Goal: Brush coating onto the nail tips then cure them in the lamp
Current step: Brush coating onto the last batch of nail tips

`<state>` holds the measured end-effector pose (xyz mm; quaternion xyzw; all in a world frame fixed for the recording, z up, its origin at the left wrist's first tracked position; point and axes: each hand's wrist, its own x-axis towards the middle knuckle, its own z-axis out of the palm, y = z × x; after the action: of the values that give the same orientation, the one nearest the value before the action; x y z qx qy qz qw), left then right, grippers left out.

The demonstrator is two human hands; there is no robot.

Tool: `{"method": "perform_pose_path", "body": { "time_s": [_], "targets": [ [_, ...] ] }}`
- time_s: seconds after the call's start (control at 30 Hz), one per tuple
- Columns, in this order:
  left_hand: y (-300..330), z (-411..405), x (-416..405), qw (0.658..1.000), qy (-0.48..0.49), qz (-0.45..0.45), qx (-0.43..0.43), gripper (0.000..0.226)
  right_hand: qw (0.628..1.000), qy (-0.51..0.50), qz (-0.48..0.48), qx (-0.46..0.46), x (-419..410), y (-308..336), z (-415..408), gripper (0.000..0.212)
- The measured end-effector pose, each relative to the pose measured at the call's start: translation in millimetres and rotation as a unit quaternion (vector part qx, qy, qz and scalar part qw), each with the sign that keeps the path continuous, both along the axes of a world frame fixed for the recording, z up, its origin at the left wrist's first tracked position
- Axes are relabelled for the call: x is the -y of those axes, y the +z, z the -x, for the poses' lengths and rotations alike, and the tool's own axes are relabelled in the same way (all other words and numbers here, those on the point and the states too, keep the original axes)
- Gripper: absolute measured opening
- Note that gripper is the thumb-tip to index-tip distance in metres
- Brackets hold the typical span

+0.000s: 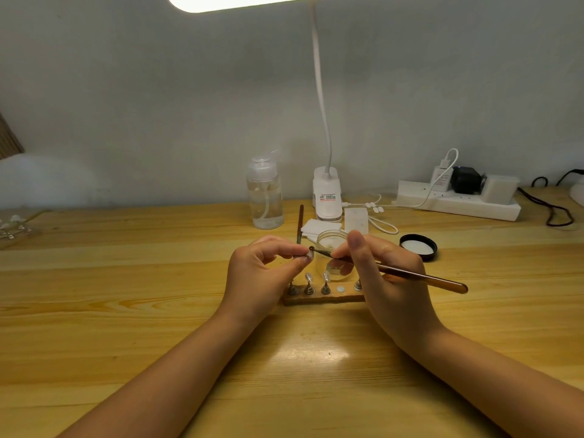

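While both forearms reach in over the wooden table [126,279], far left edge has a clear tray [15,227] with small bits, contents too small to tell. Left hand [259,273] raised above table, thumb and fingers curled, pinching a clear nail tip [309,255] on a small stand post. Clear pump bottle [264,192] upright behind, near wall. Spare brush [299,223] lying just right of bottle, beside white wipes [316,228]. Brush head [313,249] touches the held nail tip. Below hands, wooden holder strip [319,298] on table carrying metal posts; two more nail tips [317,277] upright on posts, one white round socket bare. Clear jar [331,254] open, directly behind brush, between the hands. White clip lamp base [327,196] behind jar, neck rising to lit head at top edge. White block [356,220] just right of wipes. Right hand [388,279] grips amber brush handle [420,277] pen-style, fingers curled round it, handle end pointing right. Black jar lid [418,245] lying inside-up, right of jar, apart from it. White power strip [458,202] against wall, far right, chargers plugged in.
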<state>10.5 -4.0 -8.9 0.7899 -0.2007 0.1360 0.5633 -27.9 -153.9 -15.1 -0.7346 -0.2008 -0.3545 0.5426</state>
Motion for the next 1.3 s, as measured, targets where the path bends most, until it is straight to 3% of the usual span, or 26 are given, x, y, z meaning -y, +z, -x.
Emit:
{"method": "perform_pose_path", "body": {
  "time_s": [0.47,0.87,1.07,1.3],
  "targets": [
    [1.5,2.8,-0.1,1.0,0.0,0.005,-0.016,0.014,0.999,0.003,-0.037,-0.007,0.1,1.3,-0.4,0.034],
    [1.8,3.0,0.0,1.0,0.002,0.004,-0.018,0.017,1.0,0.024,-0.005,-0.017,-0.2,2.5,3.0,0.032],
    [1.4,3.4,-0.3,1.0,0.001,0.003,-0.022,0.013,0.998,0.024,-0.055,-0.027,0.2,1.9,3.8,0.034],
    [2.4,3.1,1.1,1.0,-0.001,0.004,-0.022,0.014,0.999,-0.002,-0.048,-0.024,0.7,2.2,-0.1,0.024]
  ]
}}
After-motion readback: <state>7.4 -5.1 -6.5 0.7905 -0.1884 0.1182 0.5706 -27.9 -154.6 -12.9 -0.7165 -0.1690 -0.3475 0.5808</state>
